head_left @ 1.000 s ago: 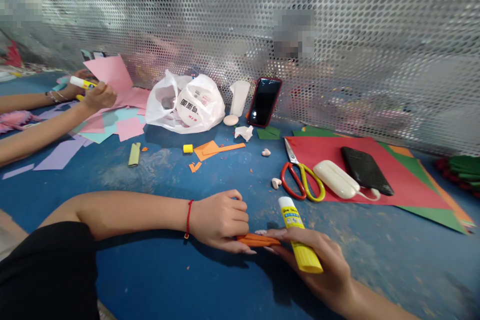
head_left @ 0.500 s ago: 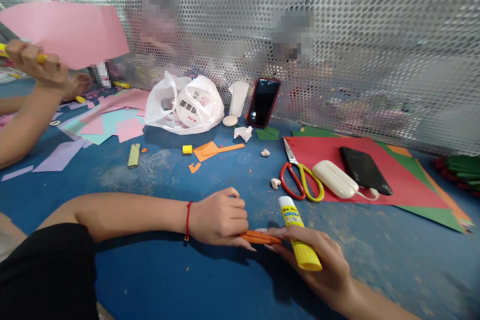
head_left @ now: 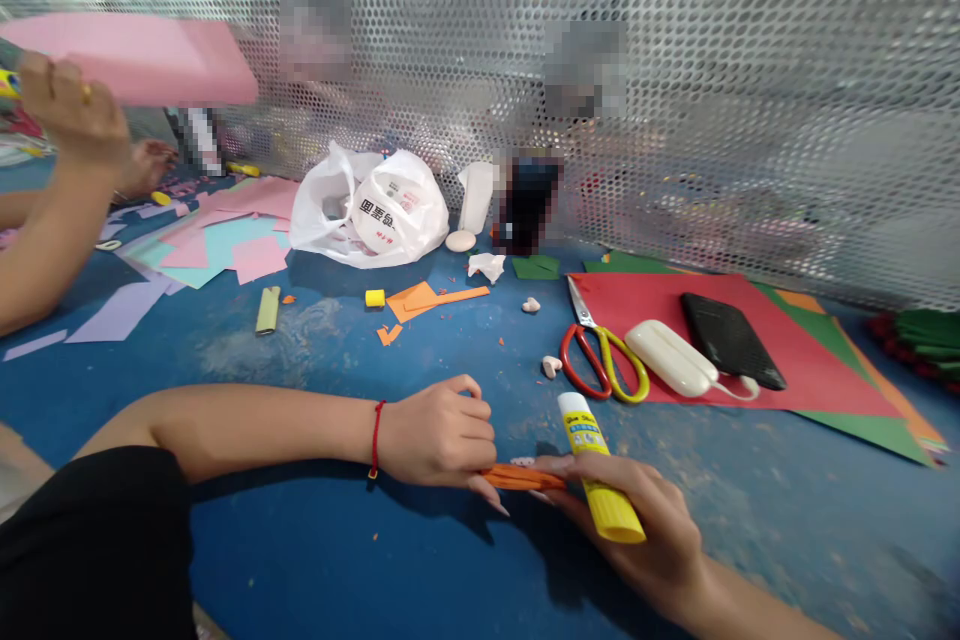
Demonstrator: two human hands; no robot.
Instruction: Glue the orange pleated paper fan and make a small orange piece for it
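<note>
My left hand (head_left: pixel 442 435), with a red cord at the wrist, is closed, its thumb and fingers pinching one end of a folded orange paper piece (head_left: pixel 517 477). The other end sits between the fingertips of my right hand (head_left: pixel 645 510). That same hand also grips a yellow glue stick (head_left: pixel 592 465), uncapped, its white end tilted up and away from me. A small yellow cap (head_left: pixel 374 298) lies on the blue table. Beyond my hands are orange paper scraps (head_left: pixel 420 302) and scissors (head_left: pixel 600 350) with one red and one yellow handle.
To the right, red paper (head_left: pixel 810 360) carries a white case (head_left: pixel 670 358) and a black flat device (head_left: pixel 731 340). A white plastic bag (head_left: pixel 367 210) stands near the perforated metal wall (head_left: pixel 697 100). At left, another person's hand (head_left: pixel 79 115) holds up pink paper (head_left: pixel 150 60).
At left, the other person's raised hand and pink paper have shifted, the sheet now tilted flatter. My two hands, the orange paper and the glue stick have barely moved.
</note>
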